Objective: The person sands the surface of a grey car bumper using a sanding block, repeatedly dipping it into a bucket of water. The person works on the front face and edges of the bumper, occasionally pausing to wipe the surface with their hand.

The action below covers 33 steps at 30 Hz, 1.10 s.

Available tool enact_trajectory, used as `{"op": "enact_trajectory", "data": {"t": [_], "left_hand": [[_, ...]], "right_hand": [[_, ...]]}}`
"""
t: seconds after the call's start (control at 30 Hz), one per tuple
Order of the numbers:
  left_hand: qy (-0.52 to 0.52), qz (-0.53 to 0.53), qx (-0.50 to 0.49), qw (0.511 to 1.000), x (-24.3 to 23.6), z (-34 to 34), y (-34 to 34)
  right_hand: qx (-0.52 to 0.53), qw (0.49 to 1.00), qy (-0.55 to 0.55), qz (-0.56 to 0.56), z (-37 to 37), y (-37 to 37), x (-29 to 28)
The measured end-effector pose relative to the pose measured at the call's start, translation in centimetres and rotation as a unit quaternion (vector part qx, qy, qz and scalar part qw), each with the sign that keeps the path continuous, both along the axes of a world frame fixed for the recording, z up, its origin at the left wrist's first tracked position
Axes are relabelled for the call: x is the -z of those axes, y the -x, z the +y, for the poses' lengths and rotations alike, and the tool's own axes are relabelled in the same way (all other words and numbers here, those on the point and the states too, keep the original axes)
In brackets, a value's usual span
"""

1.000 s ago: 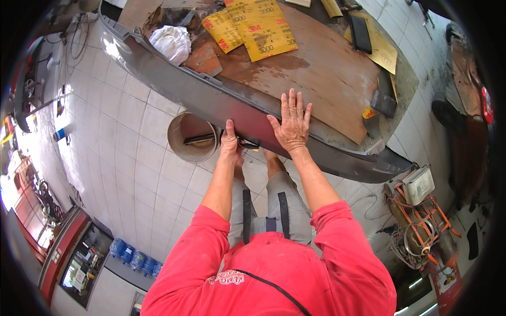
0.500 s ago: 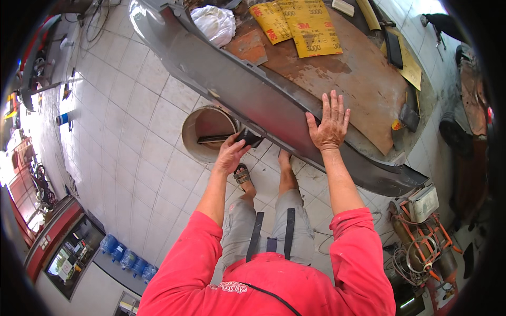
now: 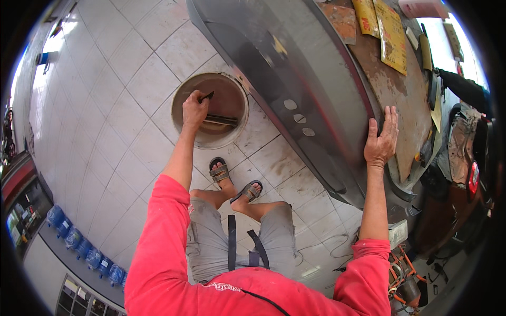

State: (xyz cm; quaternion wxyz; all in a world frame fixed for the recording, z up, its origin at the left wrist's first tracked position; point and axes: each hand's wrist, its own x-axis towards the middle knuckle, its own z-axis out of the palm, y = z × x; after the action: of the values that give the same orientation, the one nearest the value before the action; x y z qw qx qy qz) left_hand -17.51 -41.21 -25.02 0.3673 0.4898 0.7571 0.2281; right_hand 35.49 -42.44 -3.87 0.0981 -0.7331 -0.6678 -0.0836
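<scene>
- Head view: my left hand point(image 3: 195, 110) is over the bucket point(image 3: 232, 138), fingertips pinched together on a small dark pad point(image 3: 207, 97); most of the pad is hidden, so I can't tell its full shape.
- My right hand point(image 3: 381, 142) lies flat at the bumper's edge on the board side, fingers close together, thumb apart, gripping nothing that I can see.
- The bumper point(image 3: 295, 68) slants between the bucket and the board point(image 3: 408, 116), its near side just beside the bucket's rim; I can't tell whether they touch.
- The pad could drop into the bucket, since only my fingertips seem to have it.
- My knuckles or the pad could knock the bar point(image 3: 221, 120) lying across the inside of the bucket, if I reach down carelessly.
- The bumper could slide or tip, I judge, if my right palm pushes unevenly; what bears its weight underneath is hidden from me.
- Grit carried on the pad could scratch the bumper's smooth grey face.
- Drips could make the tiles point(image 3: 121, 131) slick under my sandals point(image 3: 249, 190), and a slip would shove the bumper.
- A stray step could tip the bucket, close as it stands to my feet.
</scene>
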Motion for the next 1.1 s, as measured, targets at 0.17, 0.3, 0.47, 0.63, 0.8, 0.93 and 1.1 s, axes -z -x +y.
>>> {"op": "enact_trajectory", "data": {"t": [0.17,0.3,0.47,0.63,0.8,0.93,1.1], "left_hand": [[0.083,0.185,0.218,0.954,13.1,-0.6,1.2],[0.167,0.243,0.305,0.905,19.8,1.4,2.2],[0.076,0.247,0.314,0.913,27.5,4.3,2.6],[0.07,0.238,0.262,0.933,33.3,5.3,12.7],[-0.033,0.168,0.203,0.964,30.4,4.7,9.3],[-0.027,0.17,0.158,0.972,29.8,3.0,14.4],[0.055,0.294,0.201,0.933,28.2,3.4,13.6]], "right_hand": [[-0.063,0.997,-0.028,0.028,1.0,-0.1,0.4],[-0.054,0.996,-0.037,0.066,0.0,-1.4,0.7],[0.016,0.998,-0.054,0.041,-1.0,-0.7,0.1],[0.03,0.997,-0.065,0.031,1.1,-0.5,2.1],[0.111,0.993,-0.031,-0.02,-0.1,-0.1,0.5],[0.068,0.996,-0.054,0.002,0.4,0.0,0.9],[0.087,0.995,-0.038,0.005,-0.5,-0.2,0.6]]}}
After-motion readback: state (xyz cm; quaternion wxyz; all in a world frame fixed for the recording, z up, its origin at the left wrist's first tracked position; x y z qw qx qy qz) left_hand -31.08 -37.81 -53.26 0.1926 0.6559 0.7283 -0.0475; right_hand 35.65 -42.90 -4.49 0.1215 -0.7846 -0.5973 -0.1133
